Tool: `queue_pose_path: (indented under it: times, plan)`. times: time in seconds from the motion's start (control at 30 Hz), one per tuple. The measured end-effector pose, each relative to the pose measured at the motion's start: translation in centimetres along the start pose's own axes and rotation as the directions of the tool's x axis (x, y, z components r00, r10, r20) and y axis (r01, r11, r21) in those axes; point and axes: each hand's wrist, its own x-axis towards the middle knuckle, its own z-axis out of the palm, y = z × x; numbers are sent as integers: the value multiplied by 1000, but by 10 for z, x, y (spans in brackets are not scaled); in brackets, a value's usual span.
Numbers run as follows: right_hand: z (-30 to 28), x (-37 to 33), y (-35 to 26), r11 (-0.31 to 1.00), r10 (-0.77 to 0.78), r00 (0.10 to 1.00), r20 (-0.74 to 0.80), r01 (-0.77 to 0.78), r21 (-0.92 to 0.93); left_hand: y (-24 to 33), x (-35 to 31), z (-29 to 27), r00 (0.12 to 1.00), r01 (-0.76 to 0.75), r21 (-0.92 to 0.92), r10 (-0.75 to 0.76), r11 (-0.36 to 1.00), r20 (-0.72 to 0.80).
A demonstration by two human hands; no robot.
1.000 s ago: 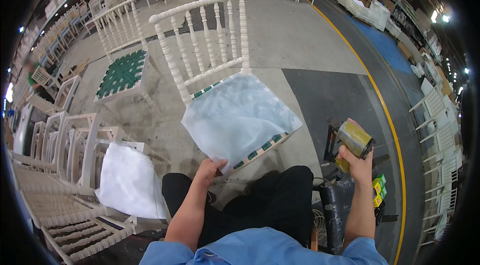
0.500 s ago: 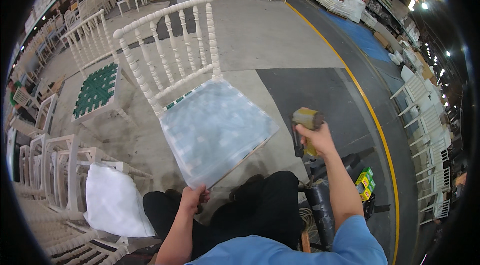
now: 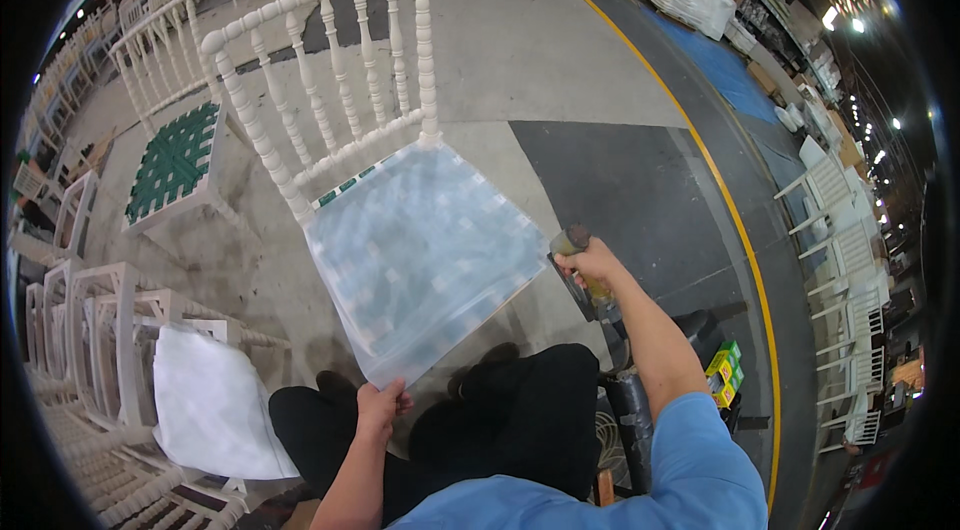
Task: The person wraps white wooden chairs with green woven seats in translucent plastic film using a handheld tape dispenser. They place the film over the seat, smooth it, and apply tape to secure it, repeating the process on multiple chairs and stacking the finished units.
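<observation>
Left hand (image 3: pixel 378 408) pinches the near corner of a clear plastic sheet (image 3: pixel 425 255) draped over the white chair's (image 3: pixel 330 130) seat; right hand (image 3: pixel 588 263) grips a staple gun (image 3: pixel 577 248) at its edge, fastening seemingly not yet finished

Chair frame (image 3: pixel 330 80): white-painted turned wood, satin finish. Seat cover (image 3: pixel 420 250): translucent plastic film, glossy, smooth, over woven webbing. Stapler (image 3: pixel 580 265): dull metal body. Floor (image 3: pixel 560 70): matt, scuffed concrete.

Blue short sleeves, black trousers
</observation>
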Motion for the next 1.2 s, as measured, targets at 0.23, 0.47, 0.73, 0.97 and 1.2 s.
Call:
queue_pose_path:
  times: [0.23,0.47,0.73,0.97,1.2]
  plan:
    - [18,-11,2,1000,13,1000,25,-14,22,0,0,-1,1000,4,-46,-3,999,11]
    - [53,-32,6,999,31,998,55,-30,-32,1,-2,3,1000,18,-32,-18,999,-6]
    - [72,-51,-10,997,27,984,178,-38,60,-3,-3,0,999,-32,-92,30,995,-18]
    - [98,-53,-1,994,105,979,172,-109,16,-1,-1,0,1000,-13,-67,13,998,2]
    - [136,-74,-8,998,58,974,221,-53,-29,-4,1,-2,1000,-18,-135,14,991,-27]
